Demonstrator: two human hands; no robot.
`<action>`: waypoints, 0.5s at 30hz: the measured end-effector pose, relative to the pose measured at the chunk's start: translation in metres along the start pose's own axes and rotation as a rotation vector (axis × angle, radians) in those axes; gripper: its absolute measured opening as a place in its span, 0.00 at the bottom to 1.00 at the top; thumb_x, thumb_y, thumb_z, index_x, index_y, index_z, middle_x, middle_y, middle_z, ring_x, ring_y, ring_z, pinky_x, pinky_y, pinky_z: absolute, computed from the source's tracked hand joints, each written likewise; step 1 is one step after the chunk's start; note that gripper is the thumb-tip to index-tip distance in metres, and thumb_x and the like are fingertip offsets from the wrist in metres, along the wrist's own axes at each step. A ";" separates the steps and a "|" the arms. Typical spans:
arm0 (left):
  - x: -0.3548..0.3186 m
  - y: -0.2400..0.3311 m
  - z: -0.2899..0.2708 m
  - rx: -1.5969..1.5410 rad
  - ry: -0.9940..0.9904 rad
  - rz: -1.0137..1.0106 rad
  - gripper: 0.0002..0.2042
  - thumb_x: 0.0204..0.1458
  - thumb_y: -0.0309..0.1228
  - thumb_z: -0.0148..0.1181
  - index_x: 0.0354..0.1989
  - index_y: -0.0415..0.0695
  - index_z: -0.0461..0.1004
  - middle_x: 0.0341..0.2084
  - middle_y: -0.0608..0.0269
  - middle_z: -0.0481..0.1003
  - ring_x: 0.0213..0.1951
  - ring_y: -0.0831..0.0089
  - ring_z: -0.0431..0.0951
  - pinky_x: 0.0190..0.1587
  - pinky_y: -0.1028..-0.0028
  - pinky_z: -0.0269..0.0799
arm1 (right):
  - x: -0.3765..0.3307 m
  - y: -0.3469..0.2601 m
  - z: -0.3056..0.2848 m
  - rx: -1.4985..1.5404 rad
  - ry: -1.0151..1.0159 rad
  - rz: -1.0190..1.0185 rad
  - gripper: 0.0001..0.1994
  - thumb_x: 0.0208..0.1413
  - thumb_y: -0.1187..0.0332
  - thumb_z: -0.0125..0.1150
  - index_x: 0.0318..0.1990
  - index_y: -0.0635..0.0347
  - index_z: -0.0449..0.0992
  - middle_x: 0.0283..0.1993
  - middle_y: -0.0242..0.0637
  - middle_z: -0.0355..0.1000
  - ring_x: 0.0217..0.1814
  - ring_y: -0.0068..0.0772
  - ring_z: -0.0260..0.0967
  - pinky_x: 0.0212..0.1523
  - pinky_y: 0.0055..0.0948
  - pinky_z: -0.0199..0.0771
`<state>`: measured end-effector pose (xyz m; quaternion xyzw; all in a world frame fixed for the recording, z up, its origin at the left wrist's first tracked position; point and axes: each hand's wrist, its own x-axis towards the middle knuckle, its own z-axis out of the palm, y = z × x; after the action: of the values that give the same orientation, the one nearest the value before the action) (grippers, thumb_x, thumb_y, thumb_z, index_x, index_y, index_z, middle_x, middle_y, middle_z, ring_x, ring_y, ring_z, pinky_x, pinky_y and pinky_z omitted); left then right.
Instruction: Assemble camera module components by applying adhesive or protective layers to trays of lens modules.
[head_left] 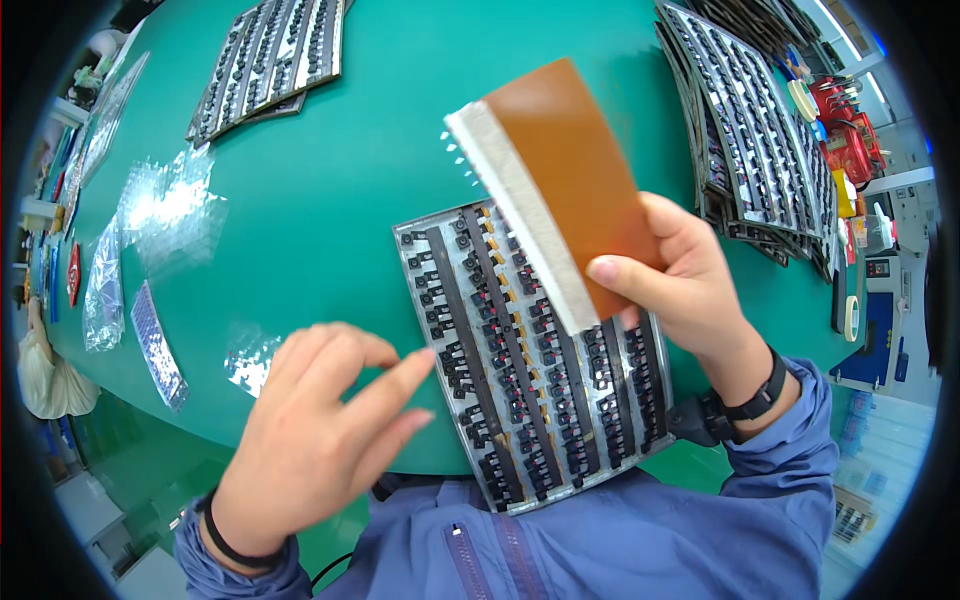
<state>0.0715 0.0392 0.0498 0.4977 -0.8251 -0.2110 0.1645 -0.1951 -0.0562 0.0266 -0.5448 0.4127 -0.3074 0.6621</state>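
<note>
My right hand [690, 270] grips an orange-brown sheet [570, 160], thumb on its face. A whitish strip runs along the sheet's left edge, and small shiny tabs stick out past it. Below the sheet a flat tray [440, 290] leans at my lap and the table edge, bearing rows of small black parts between dark bars. The sheet hides part of its upper right. My left hand [320, 420] is beside the tray's left edge, index finger and thumb apart with nothing visible between them; its other fingers are bent.
Similar loaded trays [270, 60] lie at the far left of the green table [380, 110]. A tall stack of trays [750, 130] stands at the right. Clear plastic film [175, 205] and a small dotted strip [157, 345] lie on the left. Red holders [850, 140] stand at the far right.
</note>
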 end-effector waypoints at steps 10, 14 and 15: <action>0.036 -0.031 0.023 0.081 -0.020 0.144 0.19 0.43 0.26 0.67 0.47 0.46 0.77 0.33 0.62 0.70 0.36 0.64 0.72 0.37 0.66 0.70 | 0.011 0.032 0.009 -0.376 -0.029 -0.065 0.10 0.55 0.71 0.64 0.40 0.68 0.75 0.30 0.33 0.76 0.30 0.16 0.72 0.28 0.22 0.72; 0.036 -0.034 0.024 0.062 0.006 0.149 0.20 0.41 0.26 0.68 0.48 0.48 0.77 0.33 0.63 0.69 0.34 0.66 0.72 0.34 0.69 0.71 | 0.012 0.029 0.011 -0.456 -0.005 -0.087 0.08 0.53 0.71 0.64 0.36 0.66 0.76 0.24 0.34 0.74 0.26 0.16 0.71 0.26 0.22 0.70; 0.036 -0.034 0.024 0.068 0.011 0.150 0.20 0.41 0.26 0.68 0.47 0.48 0.78 0.32 0.64 0.68 0.34 0.67 0.72 0.34 0.69 0.71 | 0.012 0.030 0.011 -0.484 -0.007 -0.123 0.07 0.53 0.71 0.65 0.35 0.66 0.75 0.23 0.34 0.74 0.25 0.16 0.71 0.24 0.22 0.69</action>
<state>0.0689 -0.0027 0.0137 0.4410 -0.8658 -0.1670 0.1675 -0.1814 -0.0545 -0.0048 -0.7126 0.4380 -0.2375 0.4939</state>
